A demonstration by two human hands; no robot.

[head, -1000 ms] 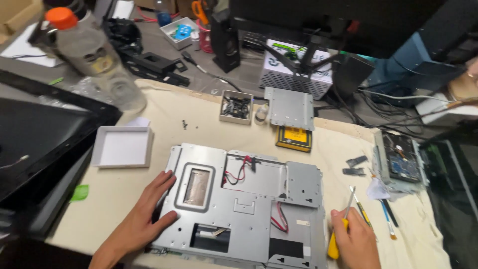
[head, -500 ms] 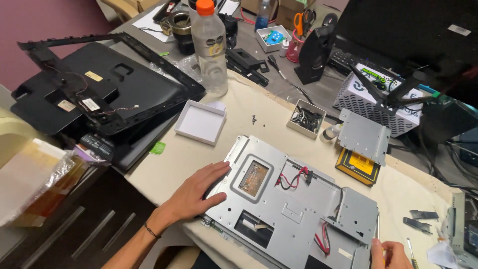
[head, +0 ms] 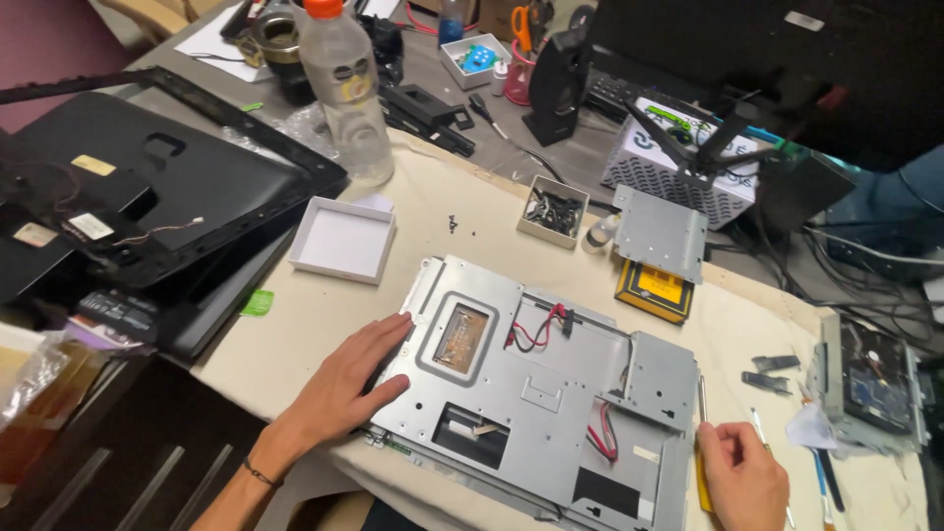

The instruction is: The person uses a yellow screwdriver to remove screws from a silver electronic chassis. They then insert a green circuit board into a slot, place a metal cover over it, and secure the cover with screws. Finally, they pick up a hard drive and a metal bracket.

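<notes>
Metal chassis (head: 551,393) lies flat on my cream table cover (head: 462,216), its long axis running from upper left down to lower right. My left hand (head: 349,379) rests open, palm down, on its left edge. My right hand (head: 742,477) is curled around a yellow-handled screwdriver (head: 700,433), shaft pointing away from me beside the chassis's right edge.

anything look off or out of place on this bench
Nothing looks spilled or broken. The metal chassis lies askew, its near corner past the table edge, steadied by the left hand. A few loose screws lie on the cloth. The right hand holds a yellow screwdriver.
</notes>
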